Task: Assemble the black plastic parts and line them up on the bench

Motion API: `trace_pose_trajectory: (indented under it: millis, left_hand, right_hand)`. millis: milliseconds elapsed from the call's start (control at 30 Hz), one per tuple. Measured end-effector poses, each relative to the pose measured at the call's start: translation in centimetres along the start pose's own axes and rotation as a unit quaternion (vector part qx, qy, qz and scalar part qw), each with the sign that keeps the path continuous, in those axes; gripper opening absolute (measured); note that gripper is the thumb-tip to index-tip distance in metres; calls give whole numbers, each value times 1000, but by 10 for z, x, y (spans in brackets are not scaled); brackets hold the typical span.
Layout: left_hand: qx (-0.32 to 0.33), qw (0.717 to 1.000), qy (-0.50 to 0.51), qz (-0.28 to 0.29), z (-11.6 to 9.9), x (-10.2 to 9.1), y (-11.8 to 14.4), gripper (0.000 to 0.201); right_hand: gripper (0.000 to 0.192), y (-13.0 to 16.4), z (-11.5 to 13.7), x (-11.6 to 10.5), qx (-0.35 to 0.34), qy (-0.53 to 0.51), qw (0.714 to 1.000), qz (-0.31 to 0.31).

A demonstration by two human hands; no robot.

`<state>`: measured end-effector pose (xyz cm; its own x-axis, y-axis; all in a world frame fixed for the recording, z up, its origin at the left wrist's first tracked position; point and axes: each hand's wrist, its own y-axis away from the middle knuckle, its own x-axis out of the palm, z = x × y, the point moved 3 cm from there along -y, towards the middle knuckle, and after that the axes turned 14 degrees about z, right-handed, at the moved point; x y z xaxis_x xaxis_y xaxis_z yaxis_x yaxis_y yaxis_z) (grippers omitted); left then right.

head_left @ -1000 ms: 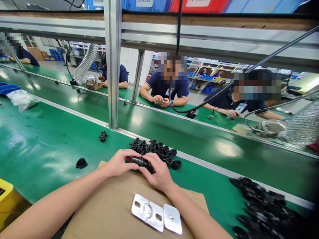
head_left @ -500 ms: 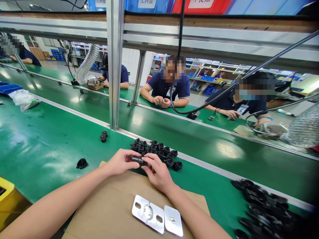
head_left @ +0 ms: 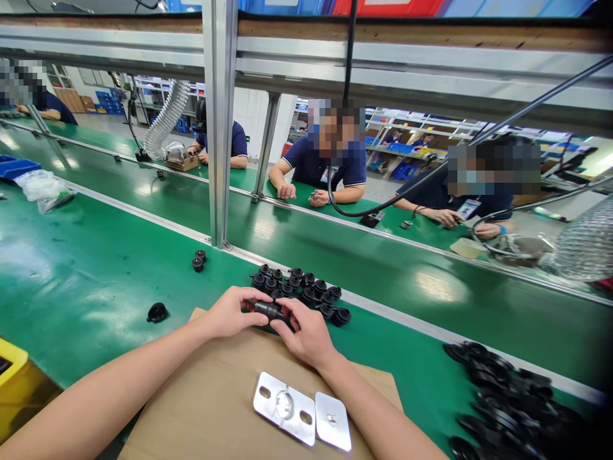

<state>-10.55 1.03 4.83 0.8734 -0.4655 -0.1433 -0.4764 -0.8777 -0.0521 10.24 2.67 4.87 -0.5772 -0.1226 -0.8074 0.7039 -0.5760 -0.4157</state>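
Note:
Between my two hands is a black ribbed cylindrical part [head_left: 269,310], lying roughly sideways above the far edge of the cardboard. My left hand [head_left: 234,312] pinches its left end with thumb and fingers. At the other end, my right hand [head_left: 304,329] grips it with thumb and fingertips. Just behind the hands stand several black stepped round parts [head_left: 306,287] in a cluster. Below my right hand, a silver metal plate [head_left: 283,409] with a round recess and two slots lies on the cardboard sheet [head_left: 205,402], beside a smaller silver plate [head_left: 333,421].
A heap of black parts [head_left: 507,396] lies at the right. One black cap [head_left: 156,312] and two small black pieces [head_left: 198,260] sit on the green table [head_left: 96,268]. A yellow bin [head_left: 14,364] is at left. Co-workers sit beyond the metal post [head_left: 220,128].
The fingers of my right hand have shifted slightly on the black part, and more of its middle shows. Across the bench, a co-worker's hands have moved apart.

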Motion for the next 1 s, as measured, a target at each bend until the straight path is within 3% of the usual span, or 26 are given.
trace_pose_trajectory:
  millis: [100,233,367,467,600,867,1000]
  left_hand:
    - [-3,1000,8,0,1,-1,0,39]
    - [6,1000,-21,10,0,-1,1,38]
    - [-7,999,-32,14,0,1,1,39]
    - [-14,1000,9,15,1,0,-1,40]
    - [-10,999,51,5,3,-2,-1,42]
    - [39,997,70,4,0,-1,-1,47]
    - [18,996,87,-6,1,-5,-2,51]
  right_hand:
    - [31,0,4,-1,-6,-11,1000,1]
    - [12,-1,5,-1,-18,21,999,16]
    - [29,-1,1,-2,-30,47,998,19]
    - [17,1,1,-5,-15,10,1000,17]
    - [38,1,7,-5,-45,-4,999,6]
    - [32,2,4,1,-37,1,999,-12]
    - [30,2,3,0,-26,-16,999,-21]
